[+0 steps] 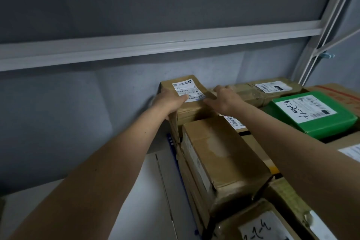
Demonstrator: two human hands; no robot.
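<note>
A small brown cardboard parcel [191, 110] with a white shipping label [186, 88] sits at the far left end of a row of parcels, against the grey wall. My left hand [169, 103] grips its left side, thumb lying over the label's lower edge and fingers wrapped down the box's left face. My right hand [224, 98] holds the parcel's right edge, thumb pointing left along the top and fingers reaching over the far side.
A longer cardboard box [220, 159] lies in front of the held parcel. A green parcel [315, 114] with a handwritten label lies to the right, with more labelled boxes [272, 88] behind and around it. A white shelf rail [155, 46] runs overhead; white shelf surface [148, 191] shows at left.
</note>
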